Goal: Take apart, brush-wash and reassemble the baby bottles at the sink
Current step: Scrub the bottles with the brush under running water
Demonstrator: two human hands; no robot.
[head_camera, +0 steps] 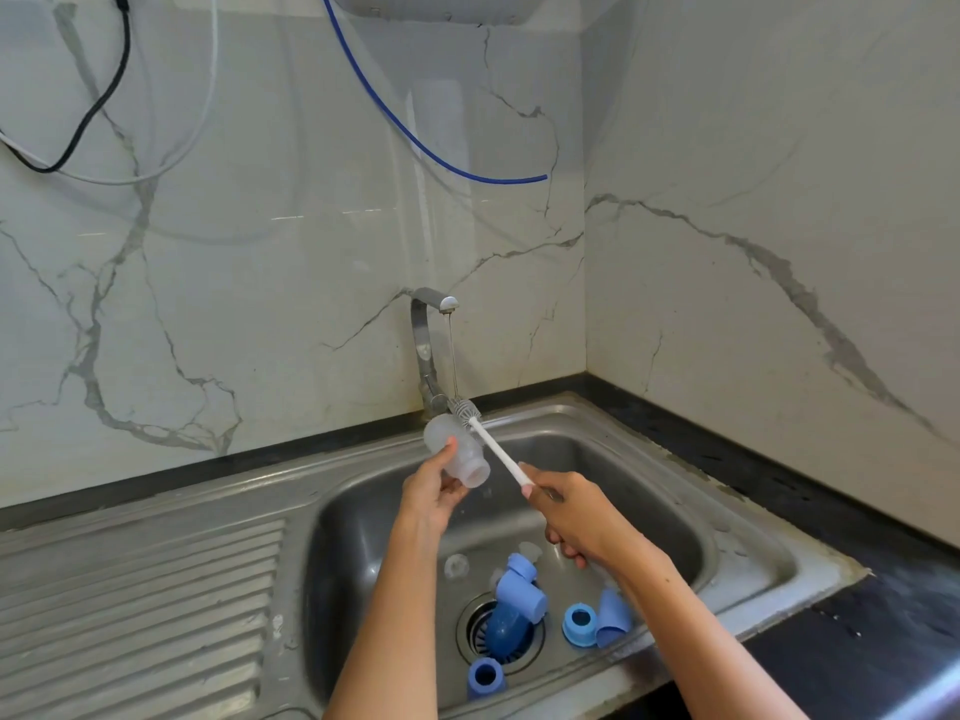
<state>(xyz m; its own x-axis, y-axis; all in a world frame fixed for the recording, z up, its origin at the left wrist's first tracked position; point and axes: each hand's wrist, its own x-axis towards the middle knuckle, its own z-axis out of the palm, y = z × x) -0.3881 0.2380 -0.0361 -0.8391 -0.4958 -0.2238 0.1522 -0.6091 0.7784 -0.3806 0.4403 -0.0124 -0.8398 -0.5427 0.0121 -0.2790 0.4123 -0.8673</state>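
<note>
We grip the bare bottle point(457, 456) in our left hand point(434, 493) and the brush point(491, 444) in our right hand point(576, 517), rinsing bristles under the tap point(428, 350); next, we should aim them into the bottle's mouth.

You see marble-veined wall panels point(291, 283) meeting in a corner. A blue hose point(415, 140) (curving down from above) hangs beside black point(98, 103) and white cables point(205, 103). Dark worktop point(857, 511) runs along the wall's foot.
</note>
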